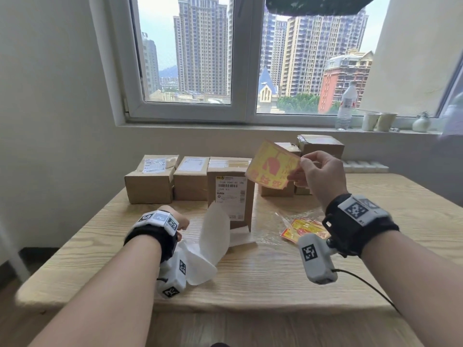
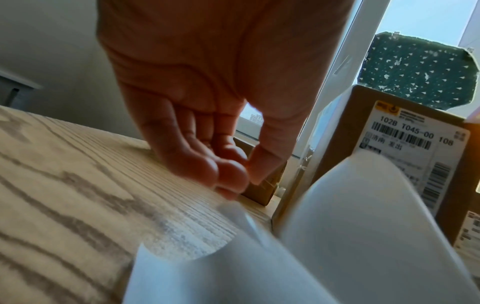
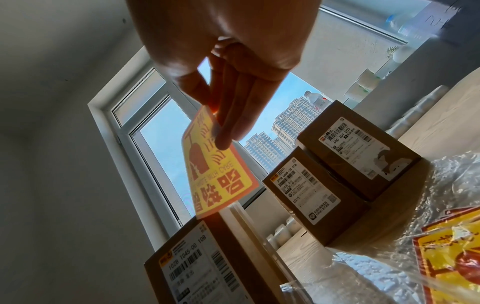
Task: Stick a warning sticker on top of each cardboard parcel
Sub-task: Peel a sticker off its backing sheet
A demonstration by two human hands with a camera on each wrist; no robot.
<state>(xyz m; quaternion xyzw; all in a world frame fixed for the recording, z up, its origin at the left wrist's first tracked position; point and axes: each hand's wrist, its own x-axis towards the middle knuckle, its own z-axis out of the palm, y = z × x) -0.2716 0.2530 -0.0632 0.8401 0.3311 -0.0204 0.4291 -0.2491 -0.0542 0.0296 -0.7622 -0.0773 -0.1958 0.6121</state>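
nearest on the wooden table, white backing sheets curl up beside the left hand, whose fingers hang loosely bent over the tabletop; a sheet's blurred edge lies right under the fingertips, and whether they touch or grip it is unclear. to the right, a clear plastic bag holds a stack of yellow-and-red stickers, partly hidden behind the right wrist unit. above it the right hand pinches one warning sticker by its edge between thumb and fingers, in the air just over the tall parcel with the printed label. two parcels stand left of it, two more to its right, partly covered by the sticker and hand. on the sill beyond stand a bottle and paper cups.
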